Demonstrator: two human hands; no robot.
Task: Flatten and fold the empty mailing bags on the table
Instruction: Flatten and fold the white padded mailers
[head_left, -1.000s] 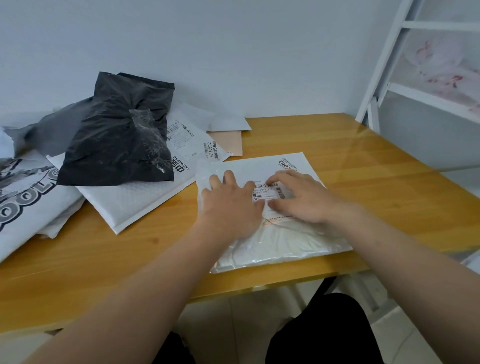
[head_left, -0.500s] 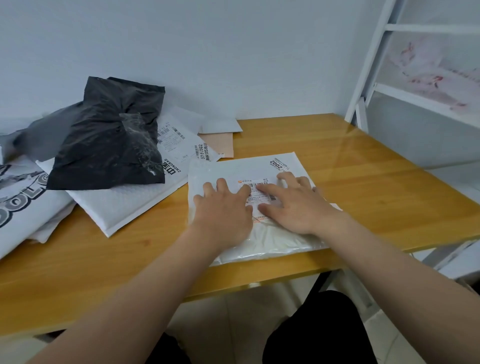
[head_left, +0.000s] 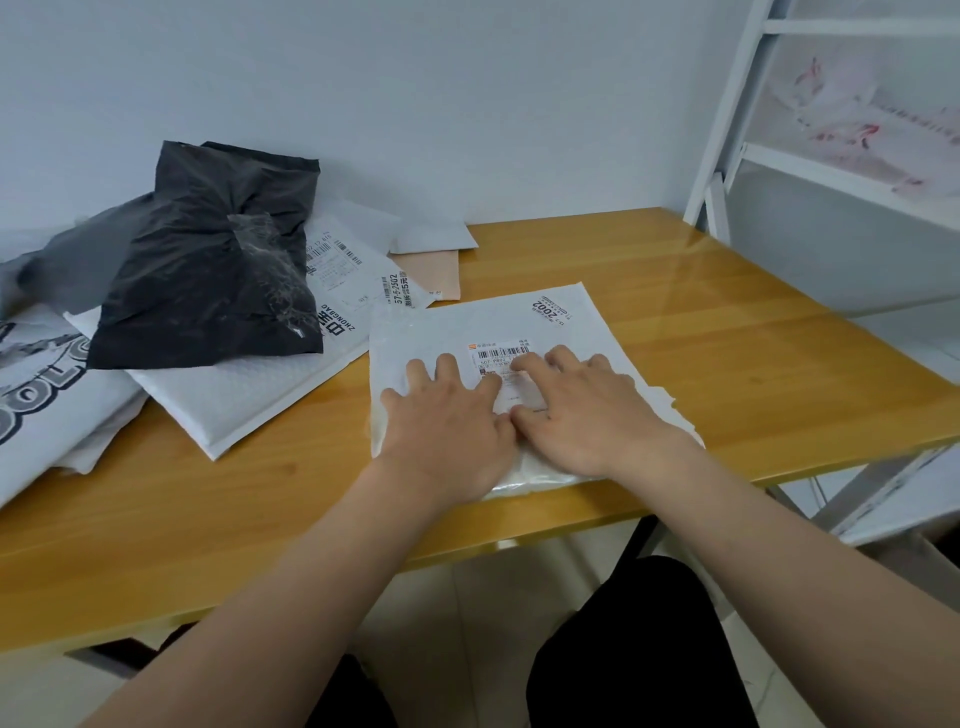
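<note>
Soft, even daylight is filling the room; glare is streaking the table (head_left: 727, 312) beyond the fingers; edges are bowing.

Here's the worktop (head_left: 727, 364), a glossy honey-coloured wooden slab set into a corner against a pale wall. Near its front edge lies a white mailing bag (head_left: 519, 322), flat, barcode label up. To the left a white bubble mailer (head_left: 234, 400) rests directly on the wood, its corner pointing toward the front edge. Further left, a large grey printed bag (head_left: 41, 410) spreads off toward the worktop's left side. At the back sit a peach-coloured envelope (head_left: 436, 275) and a small grey one (head_left: 436, 239), near the wall.
</note>
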